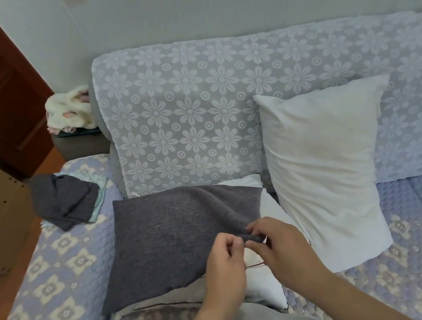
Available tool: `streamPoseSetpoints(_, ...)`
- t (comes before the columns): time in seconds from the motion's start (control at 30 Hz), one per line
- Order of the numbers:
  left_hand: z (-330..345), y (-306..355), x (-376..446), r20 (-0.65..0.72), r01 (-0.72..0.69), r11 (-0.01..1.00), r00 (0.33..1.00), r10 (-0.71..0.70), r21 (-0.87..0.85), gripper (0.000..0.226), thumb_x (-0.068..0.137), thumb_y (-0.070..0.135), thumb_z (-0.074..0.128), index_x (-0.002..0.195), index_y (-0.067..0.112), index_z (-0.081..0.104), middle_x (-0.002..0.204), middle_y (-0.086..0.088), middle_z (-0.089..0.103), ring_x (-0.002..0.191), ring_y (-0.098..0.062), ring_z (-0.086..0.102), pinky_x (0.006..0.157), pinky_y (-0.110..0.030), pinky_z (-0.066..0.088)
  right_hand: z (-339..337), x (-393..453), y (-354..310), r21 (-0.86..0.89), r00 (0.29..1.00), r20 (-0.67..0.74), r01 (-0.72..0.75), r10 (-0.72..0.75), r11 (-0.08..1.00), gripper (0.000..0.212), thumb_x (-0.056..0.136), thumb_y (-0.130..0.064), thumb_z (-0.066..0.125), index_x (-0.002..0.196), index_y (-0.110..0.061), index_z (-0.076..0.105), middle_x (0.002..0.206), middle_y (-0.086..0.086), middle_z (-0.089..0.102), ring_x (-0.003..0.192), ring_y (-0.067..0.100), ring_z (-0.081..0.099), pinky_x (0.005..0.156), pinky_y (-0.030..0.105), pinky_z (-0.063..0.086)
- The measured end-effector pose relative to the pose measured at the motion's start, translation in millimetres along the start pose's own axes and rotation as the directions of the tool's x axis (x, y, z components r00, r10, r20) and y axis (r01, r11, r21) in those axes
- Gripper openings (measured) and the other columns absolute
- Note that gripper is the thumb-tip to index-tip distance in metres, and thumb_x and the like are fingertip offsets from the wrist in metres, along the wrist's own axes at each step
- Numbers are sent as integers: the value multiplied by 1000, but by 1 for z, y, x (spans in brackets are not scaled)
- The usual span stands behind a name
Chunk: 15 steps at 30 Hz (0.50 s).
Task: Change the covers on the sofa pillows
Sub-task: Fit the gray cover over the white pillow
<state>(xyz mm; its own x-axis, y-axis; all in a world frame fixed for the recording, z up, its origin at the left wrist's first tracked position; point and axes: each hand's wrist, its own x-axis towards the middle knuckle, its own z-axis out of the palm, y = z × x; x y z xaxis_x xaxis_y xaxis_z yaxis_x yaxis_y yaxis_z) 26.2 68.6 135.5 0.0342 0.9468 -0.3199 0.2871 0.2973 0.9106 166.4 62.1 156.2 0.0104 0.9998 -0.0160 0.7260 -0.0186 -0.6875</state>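
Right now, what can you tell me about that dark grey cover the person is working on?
The dark grey cover looks like soft, fuzzy knit fabric, roughly square. It lies flat on the sofa seat, partly over a white pillow whose corners stick out at the right and bottom. Its near right corner is bunched into a fold, pinched by both the left hand and the right hand. A ridge runs from that fold toward its far edge.
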Motion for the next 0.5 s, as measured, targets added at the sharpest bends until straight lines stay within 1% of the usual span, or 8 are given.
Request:
streamPoseSetpoints(0.07, -3, 5, -1, -24, -92, 989, 995, 95, 113, 22, 104, 25, 50, 83, 18, 52, 66, 4, 57, 60, -6, 49, 61, -26, 40, 0, 0, -4, 58, 1000, 9, -9, 8, 998, 8, 94, -27, 65, 88, -26, 60, 84, -13, 66, 75, 5, 62, 66, 20, 47)
streamPoseSetpoints(0.1, -3, 6, -1, -43, -124, 976, 990, 134, 182, 22, 103, 26, 50, 82, 20, 50, 68, 5, 58, 60, -6, 50, 59, -26, 40, 0, -1, -5, 83, 1000, 7, -16, 16, 996, 10, 95, -27, 63, 86, -24, 59, 78, -11, 66, 73, 7, 62, 64, 20, 47)
streamPoseSetpoints(0.17, -5, 7, 4, -85, -126, 954, 984, 154, 271, 22, 103, 25, 50, 81, 21, 47, 70, 4, 57, 65, -9, 53, 60, -31, 42, 0, -2, -7, 82, 999, -13, -29, 30, 996, 16, 96, -25, 62, 82, -18, 57, 70, -8, 61, 74, 11, 57, 60, 19, 42)
streamPoseSetpoints(0.2, -6, 7, 7, -108, -103, 957, 985, 137, 270, 22, 103, 25, 50, 81, 20, 47, 71, 3, 57, 67, -11, 54, 62, -34, 44, 0, -1, -8, 88, 998, -34, -42, 45, 995, 19, 97, -24, 62, 81, -17, 55, 68, -7, 59, 76, 13, 55, 60, 19, 41)
streamPoseSetpoints(0.27, -7, 4, 16, -155, -27, 969, 986, 67, 247, 23, 102, 23, 50, 80, 18, 47, 72, 3, 57, 70, -15, 54, 63, -37, 43, -2, 3, -8, 113, 994, -88, -57, 67, 992, 21, 97, -23, 63, 79, -16, 54, 67, -7, 57, 76, 13, 54, 61, 20, 40)
streamPoseSetpoints(0.37, -16, -8, 33, -261, 149, 956, 962, -81, 252, 24, 101, 21, 50, 79, 16, 45, 78, 0, 58, 74, -18, 53, 64, -37, 38, -10, 11, -8, 164, 983, -153, -73, 98, 984, 21, 97, -23, 64, 78, -18, 54, 66, -8, 56, 73, 9, 54, 61, 19, 39)
streamPoseSetpoints(0.43, -34, -27, 45, -349, 286, 933, 916, -198, 220, 20, 100, 17, 50, 80, 15, 46, 85, -3, 60, 79, -23, 55, 69, -37, 41, -18, 15, -7, 224, 971, -200, -87, 133, 971, 21, 96, -21, 64, 77, -19, 55, 67, -6, 57, 70, 10, 54, 61, 20, 39)
streamPoseSetpoints(0.5, -63, -46, 53, -458, 407, 901, 836, -302, 147, 9, 97, 11, 50, 88, 11, 52, 95, -11, 63, 90, -33, 58, 76, -38, 43, -24, 20, 0, 286, 949, -247, -123, 197, 950, 23, 96, -20, 64, 76, -18, 54, 68, 0, 58, 65, 12, 52, 59, 23, 39)
